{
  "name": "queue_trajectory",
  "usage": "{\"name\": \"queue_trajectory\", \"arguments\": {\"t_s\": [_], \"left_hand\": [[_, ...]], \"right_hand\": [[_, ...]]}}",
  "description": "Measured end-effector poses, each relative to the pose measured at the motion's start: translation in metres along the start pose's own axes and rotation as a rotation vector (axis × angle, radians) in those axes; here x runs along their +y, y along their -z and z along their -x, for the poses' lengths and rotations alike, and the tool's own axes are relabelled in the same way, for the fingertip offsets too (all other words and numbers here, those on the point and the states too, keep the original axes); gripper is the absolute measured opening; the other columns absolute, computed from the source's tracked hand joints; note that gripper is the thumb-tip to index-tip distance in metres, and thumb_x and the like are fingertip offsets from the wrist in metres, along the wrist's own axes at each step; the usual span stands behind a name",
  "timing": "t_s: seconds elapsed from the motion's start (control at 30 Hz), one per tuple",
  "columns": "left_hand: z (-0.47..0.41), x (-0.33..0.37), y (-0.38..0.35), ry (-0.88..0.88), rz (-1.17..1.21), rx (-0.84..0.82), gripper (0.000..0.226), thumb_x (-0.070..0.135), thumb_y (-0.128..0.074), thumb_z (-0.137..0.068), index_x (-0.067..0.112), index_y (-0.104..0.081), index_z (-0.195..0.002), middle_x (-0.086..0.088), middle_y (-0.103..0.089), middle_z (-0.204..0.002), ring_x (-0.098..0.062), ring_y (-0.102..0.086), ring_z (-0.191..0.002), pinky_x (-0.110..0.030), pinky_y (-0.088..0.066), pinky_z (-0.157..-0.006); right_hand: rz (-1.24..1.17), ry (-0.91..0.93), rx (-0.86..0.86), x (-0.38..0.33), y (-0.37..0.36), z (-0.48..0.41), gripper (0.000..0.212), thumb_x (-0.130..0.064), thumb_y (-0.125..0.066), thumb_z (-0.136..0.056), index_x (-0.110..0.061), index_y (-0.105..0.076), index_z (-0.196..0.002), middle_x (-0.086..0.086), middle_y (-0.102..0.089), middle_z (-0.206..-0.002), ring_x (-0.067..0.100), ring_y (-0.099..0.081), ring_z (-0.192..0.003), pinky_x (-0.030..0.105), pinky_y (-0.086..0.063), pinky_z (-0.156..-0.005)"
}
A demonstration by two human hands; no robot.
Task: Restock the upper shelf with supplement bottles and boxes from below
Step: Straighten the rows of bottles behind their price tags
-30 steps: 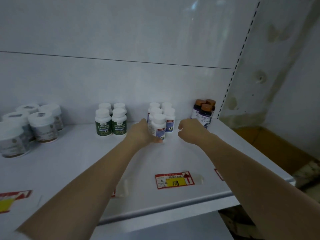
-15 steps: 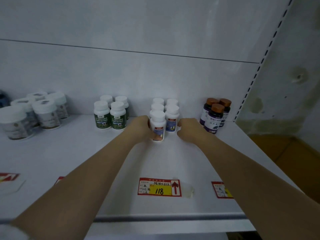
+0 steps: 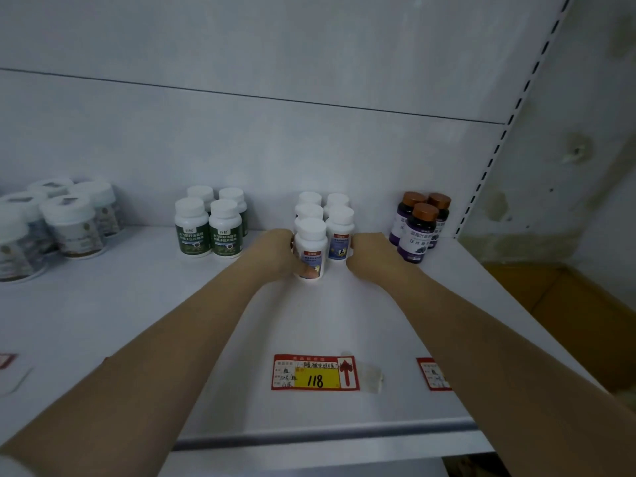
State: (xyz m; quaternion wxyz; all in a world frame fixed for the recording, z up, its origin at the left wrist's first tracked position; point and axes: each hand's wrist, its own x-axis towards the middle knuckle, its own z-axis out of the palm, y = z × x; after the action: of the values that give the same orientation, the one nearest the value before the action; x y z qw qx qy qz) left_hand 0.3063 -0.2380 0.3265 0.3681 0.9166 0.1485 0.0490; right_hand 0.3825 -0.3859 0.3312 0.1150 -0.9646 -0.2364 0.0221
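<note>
Several white-capped bottles with blue labels stand in two rows at the back of the upper shelf (image 3: 395,315). My left hand (image 3: 277,253) grips the front left white bottle (image 3: 310,247), its thumb across the lower label. My right hand (image 3: 370,256) is curled, and its knuckles rest against the side of the front right white bottle (image 3: 340,235). Both bottles stand upright on the shelf.
Green-label bottles (image 3: 208,227) stand to the left, wide white jars (image 3: 69,222) at far left, and purple bottles with brown caps (image 3: 420,225) to the right. A red and yellow price tag reading 118 (image 3: 315,372) lies near the shelf's front edge. A cardboard box (image 3: 585,315) sits lower right.
My left hand has slid the front bottle back against the group. My right hand has moved left until it touches the front right bottle.
</note>
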Motion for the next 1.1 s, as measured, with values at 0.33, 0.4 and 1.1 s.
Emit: {"name": "queue_trajectory", "arguments": {"t_s": [0.33, 0.4, 1.1], "left_hand": [[0.01, 0.007, 0.001, 0.0, -0.089, -0.004, 0.044, 0.022, -0.083, -0.069, 0.003, -0.065, -0.105, -0.01, -0.068, -0.102, -0.018, -0.06, -0.084, -0.021, -0.044, -0.069], [0.017, 0.01, 0.004, 0.018, -0.201, -0.019, 0.041, 0.021, -0.08, -0.073, -0.001, -0.063, -0.103, -0.013, -0.064, -0.098, -0.015, -0.053, -0.075, -0.016, -0.038, -0.054], [-0.025, 0.136, -0.111, 0.042, -0.382, -0.072, 0.066, 0.036, -0.065, -0.086, 0.002, -0.035, -0.134, -0.016, -0.052, -0.13, -0.029, -0.052, -0.116, -0.03, -0.041, -0.08]], "right_hand": [[0.045, 0.007, -0.028, 0.004, 0.004, 0.004, 0.017, -0.008, -0.045, -0.095, -0.002, -0.058, -0.104, 0.012, -0.059, -0.112, 0.026, -0.056, -0.097, 0.024, -0.039, -0.069], [0.072, -0.006, -0.023, 0.011, 0.006, 0.008, 0.02, -0.008, -0.045, -0.095, -0.009, -0.047, -0.074, 0.005, -0.052, -0.089, 0.021, -0.047, -0.087, 0.02, -0.034, -0.055], [0.15, -0.097, -0.052, 0.186, 0.052, 0.018, 0.017, -0.005, -0.043, -0.094, 0.0, -0.058, -0.101, 0.012, -0.057, -0.103, 0.026, -0.057, -0.099, 0.029, -0.047, -0.081]]}}
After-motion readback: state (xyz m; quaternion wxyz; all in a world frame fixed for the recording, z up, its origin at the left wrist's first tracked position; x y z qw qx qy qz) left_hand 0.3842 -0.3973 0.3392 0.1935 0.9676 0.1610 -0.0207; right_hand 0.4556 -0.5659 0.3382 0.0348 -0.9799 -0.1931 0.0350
